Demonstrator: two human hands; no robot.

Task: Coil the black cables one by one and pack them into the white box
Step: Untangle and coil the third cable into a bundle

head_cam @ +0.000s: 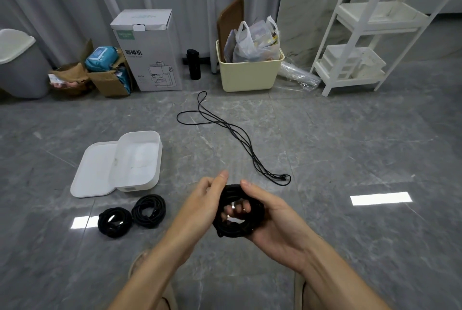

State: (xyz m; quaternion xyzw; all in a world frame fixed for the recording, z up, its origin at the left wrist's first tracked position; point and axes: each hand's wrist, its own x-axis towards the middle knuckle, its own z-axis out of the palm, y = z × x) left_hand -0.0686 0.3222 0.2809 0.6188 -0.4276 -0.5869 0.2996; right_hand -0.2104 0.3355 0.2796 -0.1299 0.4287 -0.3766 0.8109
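Both hands hold a coiled black cable (232, 224) above the grey floor. My right hand (272, 219) cups the coil from below and the right, thumb on its top. My left hand (200, 207) grips its left side, fingers showing through the middle of the coil. The white box (155, 159) stands open on the floor to the left, its lid (92, 172) lying beside it. Two more coiled black cables (113, 222) (149, 211) lie on the floor just in front of the box. A loose black cable (235, 132) stretches across the floor ahead.
Along the far wall stand a grey bin (20, 64), a brown carton (110, 79), a tall white carton (150, 52), a black bottle (193, 64), a cream tub (250, 72) with bags and a white shelf rack (362, 42).
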